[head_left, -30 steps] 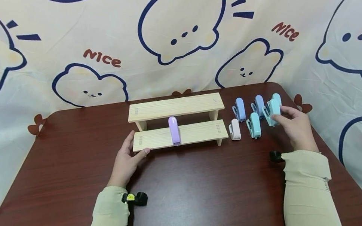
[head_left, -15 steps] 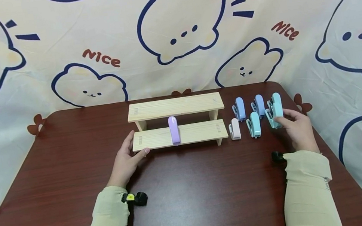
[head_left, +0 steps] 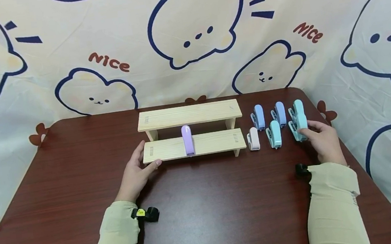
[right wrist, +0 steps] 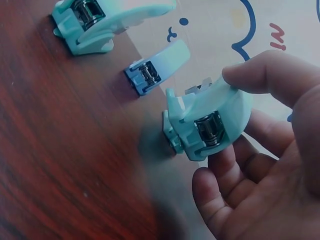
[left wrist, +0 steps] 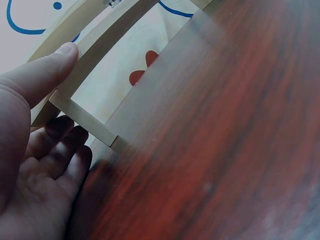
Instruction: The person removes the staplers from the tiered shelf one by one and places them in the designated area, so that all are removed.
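My left hand (head_left: pixel 134 180) grips the left end of the two-step wooden rack (head_left: pixel 216 142), thumb on the lower step's front edge and fingers curled below, beside the leg. A purple clothes peg (head_left: pixel 187 140) sits at the middle of that step, over its front edge. On the right, my right hand (head_left: pixel 324 143) pinches a turquoise clothes peg (right wrist: pixel 235 107) between thumb and fingers, its metal spring showing in the right wrist view. Just behind it stands another turquoise peg (head_left: pixel 298 106), partly covered by the held one in the head view.
Right of the rack, two blue pegs (head_left: pixel 259 117) stand at the back, with a white peg (head_left: pixel 253 139) and a turquoise peg (head_left: pixel 275 134) in front. A printed cloth (head_left: pixel 212 79) hangs behind the brown table (head_left: pixel 211 217) and along its sides.
My right hand has drawn the turquoise peg slightly toward me and to the right, uncovering more of the one behind it. The left hand stays on the rack.
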A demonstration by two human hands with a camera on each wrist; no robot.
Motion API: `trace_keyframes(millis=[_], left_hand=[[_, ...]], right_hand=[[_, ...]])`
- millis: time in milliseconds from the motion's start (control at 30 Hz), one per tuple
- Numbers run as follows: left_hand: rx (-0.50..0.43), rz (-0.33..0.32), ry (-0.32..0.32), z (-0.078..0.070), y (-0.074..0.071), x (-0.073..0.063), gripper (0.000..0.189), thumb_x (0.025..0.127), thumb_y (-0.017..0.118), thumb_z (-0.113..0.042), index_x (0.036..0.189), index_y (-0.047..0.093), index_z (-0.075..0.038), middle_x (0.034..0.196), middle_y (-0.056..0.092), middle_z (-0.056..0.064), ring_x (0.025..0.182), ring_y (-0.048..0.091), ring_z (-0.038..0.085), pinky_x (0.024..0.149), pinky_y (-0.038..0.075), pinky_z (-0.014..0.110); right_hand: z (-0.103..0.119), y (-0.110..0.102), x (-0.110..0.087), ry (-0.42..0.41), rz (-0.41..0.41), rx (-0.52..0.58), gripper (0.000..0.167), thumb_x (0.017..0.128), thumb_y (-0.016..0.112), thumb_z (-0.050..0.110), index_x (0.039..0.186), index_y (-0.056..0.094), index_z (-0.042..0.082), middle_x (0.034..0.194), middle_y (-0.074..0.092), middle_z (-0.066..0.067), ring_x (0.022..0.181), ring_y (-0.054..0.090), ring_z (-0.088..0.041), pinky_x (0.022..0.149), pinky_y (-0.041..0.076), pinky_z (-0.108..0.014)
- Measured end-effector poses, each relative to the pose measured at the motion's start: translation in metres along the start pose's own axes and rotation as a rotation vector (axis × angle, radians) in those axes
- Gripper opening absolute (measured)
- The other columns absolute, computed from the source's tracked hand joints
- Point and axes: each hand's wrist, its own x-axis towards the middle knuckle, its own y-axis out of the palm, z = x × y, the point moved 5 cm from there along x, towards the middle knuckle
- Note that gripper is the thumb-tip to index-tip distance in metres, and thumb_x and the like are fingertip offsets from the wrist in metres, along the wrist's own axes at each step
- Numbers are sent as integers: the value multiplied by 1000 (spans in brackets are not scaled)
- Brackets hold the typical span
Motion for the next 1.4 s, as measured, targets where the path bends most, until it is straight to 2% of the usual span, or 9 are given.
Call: trace_keyframes(millis=[133,300,567,900,1200,1400], left_hand=[[7,2,-2,0,0,0,96,90,79,-22,161,17,-9,146,51,17,129,47,23,92,38,10],[-3,1,0,1,0,0,95,90,78,-21,161,17,-9,146,51,17,127,49,24,89,43,11],[2,3,-7,0,1,0,95,90,78,-20,161,17,-10,147,51,17,128,49,23,91,41,11],[4,-1,-9,-1,1,0,94,90,78,-20,161,17,-10,146,51,17,123,50,23,86,44,11],[-9,-5,-7,1,0,1,93,91,77,-17,161,18,-10,144,52,18,115,54,19,82,49,15],[-5,-2,-14,1,1,1,94,90,78,-18,162,17,-11,146,50,18,118,53,22,82,49,14]], right_hand=[[-2,0,0,4,10,-15,59,97,66,33,145,52,3,124,50,-4,94,47,-12,71,50,-18],[-4,0,1,10,8,-25,57,96,66,32,144,53,3,122,51,-4,92,49,-12,71,49,-19],[-8,0,-1,16,41,-115,60,98,62,38,147,51,5,142,48,-16,102,46,-17,73,48,-19],[-9,2,0,15,72,-164,63,98,61,41,149,48,5,141,49,-20,108,44,-22,74,46,-22],[-8,3,2,16,78,-163,64,98,61,40,149,47,4,142,47,-21,110,42,-23,75,46,-24],[-3,-2,0,33,27,-97,62,98,63,41,148,49,7,144,47,-16,108,46,-18,79,48,-22]])
